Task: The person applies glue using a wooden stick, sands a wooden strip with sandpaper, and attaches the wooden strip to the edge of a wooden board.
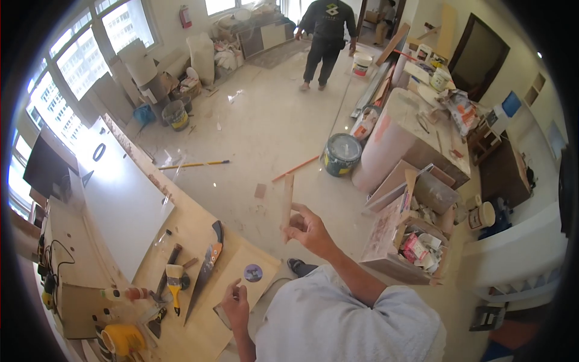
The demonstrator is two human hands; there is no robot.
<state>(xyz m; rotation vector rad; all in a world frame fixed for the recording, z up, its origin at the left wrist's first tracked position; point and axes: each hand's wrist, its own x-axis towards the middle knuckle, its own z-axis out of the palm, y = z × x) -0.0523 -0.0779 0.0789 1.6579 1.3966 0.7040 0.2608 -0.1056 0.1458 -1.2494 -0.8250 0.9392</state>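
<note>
My right hand (309, 230) is closed around the lower part of a thin wooden strip (288, 202), which stands nearly upright above the floor. Over the near edge of the plywood workbench (208, 329) is my left hand (236, 303), fingers loosely apart with nothing visible in them. Just beyond those fingertips, a dark round disc or sticker (253, 273) lies on the wood. A handsaw (203, 274) rests farther left, beside a paintbrush with a yellow handle (175, 286) and a hammer (167, 268).
A white sheet (120, 199) covers the bench's far part. On the floor are a lidded paint bucket (342, 155), a yellow pole (196, 164) and an orange rod (295, 168). A box of scraps (392, 253) stands to the right. Another person (326, 36) walks at the back.
</note>
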